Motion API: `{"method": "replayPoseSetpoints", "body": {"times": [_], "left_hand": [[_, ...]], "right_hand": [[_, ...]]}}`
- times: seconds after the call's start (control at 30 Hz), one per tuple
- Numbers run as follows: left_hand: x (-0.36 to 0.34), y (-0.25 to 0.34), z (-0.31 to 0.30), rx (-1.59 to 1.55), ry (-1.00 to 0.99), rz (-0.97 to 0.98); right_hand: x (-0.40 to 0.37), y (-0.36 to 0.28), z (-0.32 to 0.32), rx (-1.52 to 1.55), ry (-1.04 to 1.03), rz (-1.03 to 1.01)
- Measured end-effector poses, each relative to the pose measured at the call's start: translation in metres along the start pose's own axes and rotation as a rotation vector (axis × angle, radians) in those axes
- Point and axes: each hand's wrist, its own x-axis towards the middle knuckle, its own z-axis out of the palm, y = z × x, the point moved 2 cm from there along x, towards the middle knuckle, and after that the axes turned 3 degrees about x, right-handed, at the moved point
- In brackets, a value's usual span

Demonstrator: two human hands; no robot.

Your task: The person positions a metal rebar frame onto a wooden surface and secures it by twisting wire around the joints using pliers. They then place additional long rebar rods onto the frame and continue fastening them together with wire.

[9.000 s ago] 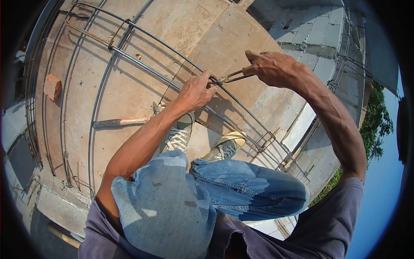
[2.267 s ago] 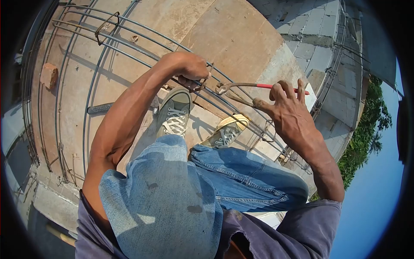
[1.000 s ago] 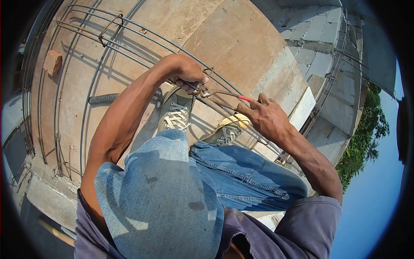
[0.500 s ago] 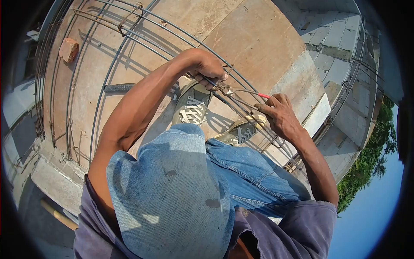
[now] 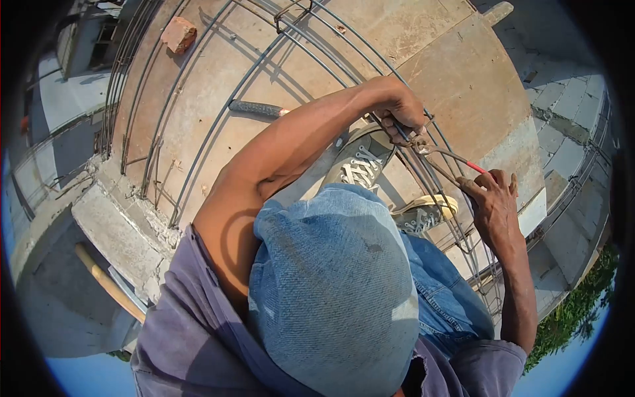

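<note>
My left hand (image 5: 403,112) is curled closed round a steel rebar (image 5: 331,61) of a long cage, close to a crossing stirrup. Just below those fingers are the jaws of a pair of pincers (image 5: 424,149), touching the cage; any tie wire there is too small to make out. My right hand (image 5: 493,202) grips the pincers by their handles, one with a red sleeve, and the handles stand apart. Beneath the cage are my two canvas shoes (image 5: 360,162), and my denim-covered knee (image 5: 331,284) fills the lower middle.
A broken brick (image 5: 178,34) lies on the brown boards (image 5: 456,73) at upper left. A dark-wrapped bar (image 5: 256,108) lies behind my left forearm. Rough concrete (image 5: 119,231) and a wooden handle (image 5: 109,281) are at left. A grey block wall (image 5: 562,126) drops away at right.
The view has turned, so the cage, hands and brick appear farther right. The pincers stay at the same joint. My right hand's fingers look more spread on the handles.
</note>
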Motion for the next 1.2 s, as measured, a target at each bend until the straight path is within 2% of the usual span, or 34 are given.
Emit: {"method": "replayPoseSetpoints", "body": {"times": [0.03, 0.07, 0.13, 0.17, 0.2, 0.27, 0.33, 0.4, 0.5, 0.6, 0.67, 0.73, 0.8, 0.83, 0.9, 0.93, 1.0, 1.03, 1.07, 1.13, 1.17, 1.2], "left_hand": [[0.005, -0.004, -0.001, 0.047, 0.027, 0.039], [0.004, -0.004, 0.000, -0.026, 0.046, -0.008], [-0.002, -0.015, 0.006, -0.100, 0.058, -0.063], [0.003, -0.018, 0.006, -0.094, 0.058, -0.076], [0.018, -0.013, 0.003, -0.078, 0.054, -0.063], [0.018, -0.010, -0.001, -0.017, -0.064, 0.000], [0.029, -0.015, 0.005, -0.099, 0.017, 0.006], [0.015, -0.010, 0.002, -0.116, -0.017, -0.050], [0.006, -0.005, 0.001, -0.042, 0.019, -0.045], [0.003, -0.005, 0.005, 0.045, 0.065, -0.019], [0.000, -0.008, 0.006, 0.109, 0.187, 0.002], [-0.016, -0.002, 0.009, 0.156, 0.179, 0.000], [-0.043, 0.008, 0.014, 0.451, 0.438, 0.131], [-0.045, 0.001, 0.023, 0.462, 0.429, 0.139], [-0.044, -0.015, 0.039, 0.557, 0.656, 0.228], [-0.041, -0.018, 0.047, 0.560, 0.649, 0.219], [-0.044, -0.016, 0.055, 0.583, 0.794, 0.182], [-0.047, -0.004, 0.049, 0.396, 0.689, -0.046], [-0.043, -0.007, 0.050, 0.401, 0.680, -0.045], [-0.039, -0.011, 0.049, 0.389, 0.799, 0.108], [-0.037, -0.014, 0.049, 0.600, 0.752, 0.172], [-0.033, -0.018, 0.050, 0.592, 0.755, 0.170]], "right_hand": [[0.002, 0.000, 0.003, 0.037, -0.020, 0.026], [0.002, -0.001, 0.008, 0.007, 0.030, -0.044], [0.004, -0.007, 0.006, 0.030, -0.122, 0.069], [0.000, -0.003, 0.017, 0.034, -0.026, -0.015], [-0.003, -0.001, 0.028, 0.021, -0.038, 0.018], [-0.009, 0.010, 0.054, 0.290, 0.059, -0.040], [-0.007, 0.024, 0.095, 0.606, 0.165, -0.128], [-0.005, 0.035, 0.126, 0.760, 0.100, -0.103], [-0.002, 0.036, 0.115, 0.857, 0.068, -0.122], [-0.014, 0.036, 0.096, 0.714, -0.036, -0.019], [-0.025, 0.035, 0.088, 0.714, -0.028, 0.027], [-0.033, 0.036, 0.089, 0.716, -0.021, 0.080], [-0.036, 0.036, 0.108, 0.722, -0.021, 0.074], [-0.035, 0.035, 0.117, 0.755, 0.035, 0.039], [-0.032, 0.033, 0.125, 0.785, 0.018, 0.046], [-0.030, 0.031, 0.128, 0.811, -0.011, 0.042], [-0.030, 0.030, 0.127, 0.842, -0.005, 0.037], [-0.030, 0.030, 0.126, 0.801, -0.015, 0.002], [-0.032, 0.031, 0.123, 0.755, -0.025, -0.034], [-0.033, 0.030, 0.117, 0.799, -0.009, -0.029], [-0.033, 0.031, 0.115, 0.825, -0.049, 0.031], [-0.032, 0.032, 0.113, 0.847, -0.089, 0.088]]}}
